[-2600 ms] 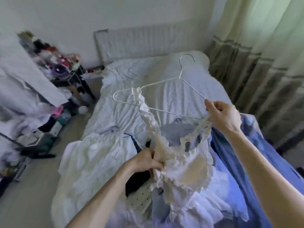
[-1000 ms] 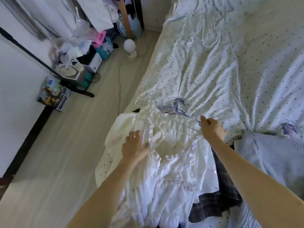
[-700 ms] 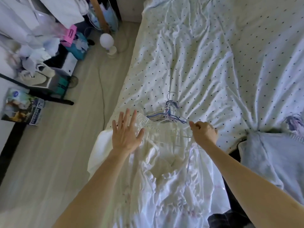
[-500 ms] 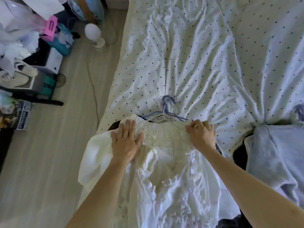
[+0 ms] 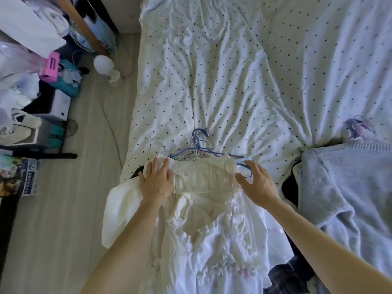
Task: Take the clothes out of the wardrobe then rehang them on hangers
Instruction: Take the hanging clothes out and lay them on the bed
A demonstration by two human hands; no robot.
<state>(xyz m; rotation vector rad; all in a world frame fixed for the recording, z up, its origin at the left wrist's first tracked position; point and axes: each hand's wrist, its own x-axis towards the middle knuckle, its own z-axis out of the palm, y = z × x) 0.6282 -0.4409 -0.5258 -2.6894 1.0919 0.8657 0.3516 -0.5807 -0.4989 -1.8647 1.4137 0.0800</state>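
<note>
left hand (image 5: 157,183), right hand (image 5: 257,184) flat on white garment (image 5: 203,181)

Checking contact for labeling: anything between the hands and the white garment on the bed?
Nothing visible. The left hand lies flat on the white garment at its gathered top edge, and the right hand rests on its other end by the blue hanger.

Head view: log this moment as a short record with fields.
surface: polka-dot bedsheet
garment in work: cream ruffled top, lying flat on a pile of clothes
left hand: open, palm flat on the top's left edge
right hand: open, fingers spread on its right edge
hangers: bundled hooks just beyond the top
nearby: grey knit sweater to the right
</note>
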